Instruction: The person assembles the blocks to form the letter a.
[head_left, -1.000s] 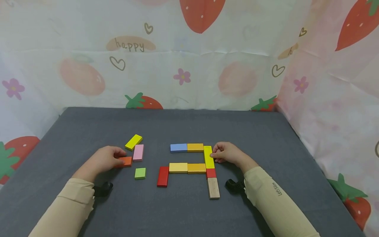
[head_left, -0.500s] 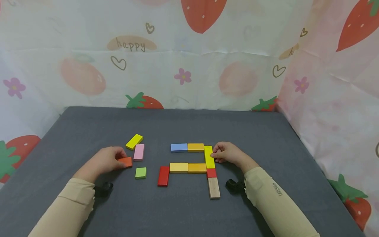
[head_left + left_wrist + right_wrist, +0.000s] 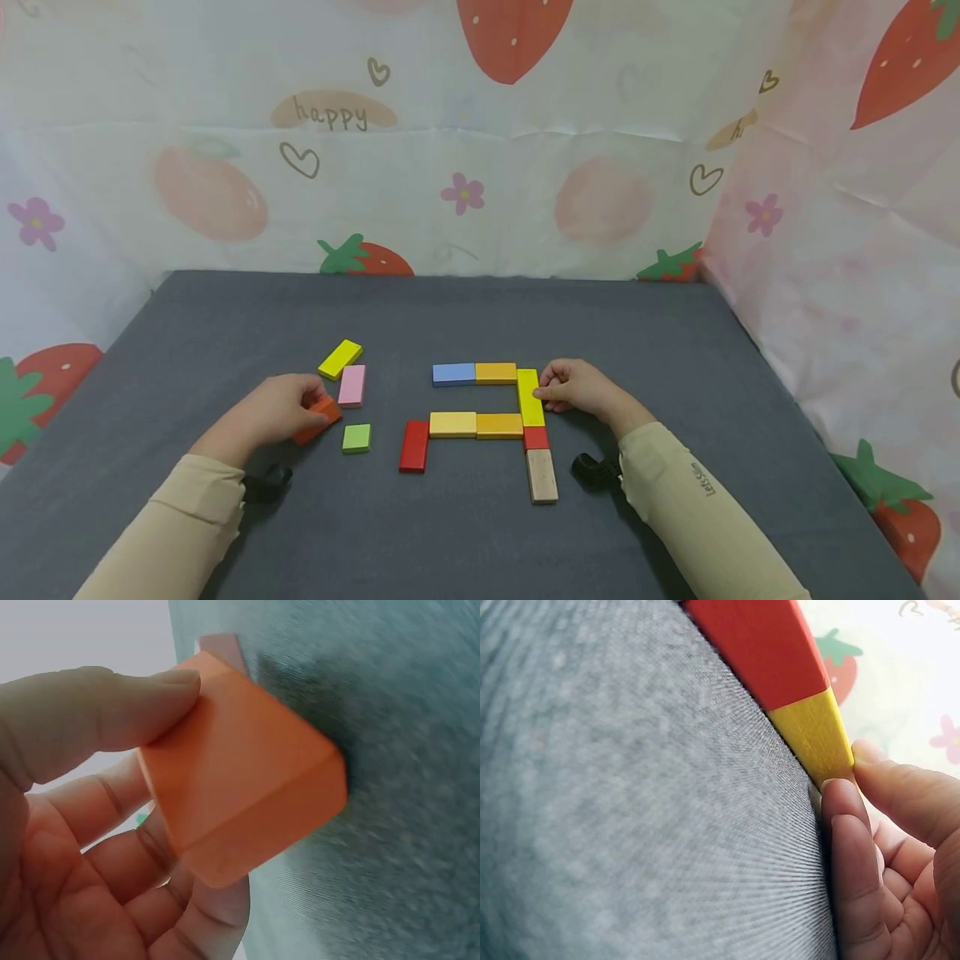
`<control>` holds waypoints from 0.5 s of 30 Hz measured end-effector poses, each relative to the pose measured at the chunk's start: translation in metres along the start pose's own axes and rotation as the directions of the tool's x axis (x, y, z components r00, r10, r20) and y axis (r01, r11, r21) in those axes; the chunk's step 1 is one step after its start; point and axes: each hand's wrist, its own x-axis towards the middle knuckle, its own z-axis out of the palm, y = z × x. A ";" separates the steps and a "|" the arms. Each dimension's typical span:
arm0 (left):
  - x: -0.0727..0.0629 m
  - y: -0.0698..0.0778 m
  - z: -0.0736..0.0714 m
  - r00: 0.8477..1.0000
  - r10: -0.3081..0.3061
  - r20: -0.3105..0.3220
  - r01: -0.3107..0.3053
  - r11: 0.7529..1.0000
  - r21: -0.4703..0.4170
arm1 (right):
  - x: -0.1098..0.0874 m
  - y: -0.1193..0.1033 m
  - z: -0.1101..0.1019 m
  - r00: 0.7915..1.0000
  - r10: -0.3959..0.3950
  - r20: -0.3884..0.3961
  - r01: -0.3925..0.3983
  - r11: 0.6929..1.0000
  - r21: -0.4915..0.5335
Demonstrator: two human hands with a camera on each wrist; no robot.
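Observation:
Between the thumb and fingers of my left hand is an orange block, tilted and close above the cloth. The left wrist view shows the thumb pressed on the broad face of this orange block, with fingers behind it. My right hand holds the side of a long yellow block lying flat. In the right wrist view the thumb touches its top edge and the fingers lie along its side. A small red block abuts that yellow block's near end; a pale wooden block follows.
Left of the yellow block run a blue block and amber blocks, with a second row ending at a red block. Near my left hand lie pink, green and tilted yellow blocks on grey cloth.
My left hand has lifted and turned the orange block, bringing it slightly right and nearer. The right hand and the joined blocks have stayed in place.

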 end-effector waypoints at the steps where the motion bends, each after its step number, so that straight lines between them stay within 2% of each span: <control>1: -0.001 0.002 0.000 1.000 0.004 -0.010 -0.004 1.000 0.002 | 0.000 0.000 0.000 1.000 -0.002 0.002 0.002 1.000 0.001; 8: -0.007 0.016 -0.001 0.996 0.039 -0.080 -0.043 0.998 -0.046 | 0.000 0.000 0.000 1.000 -0.006 0.008 0.006 1.000 0.001; 15: -0.010 0.038 0.005 0.989 0.132 -0.074 -0.141 0.982 -0.130 | 0.000 -0.001 0.000 1.000 0.003 0.003 -0.003 1.000 -0.004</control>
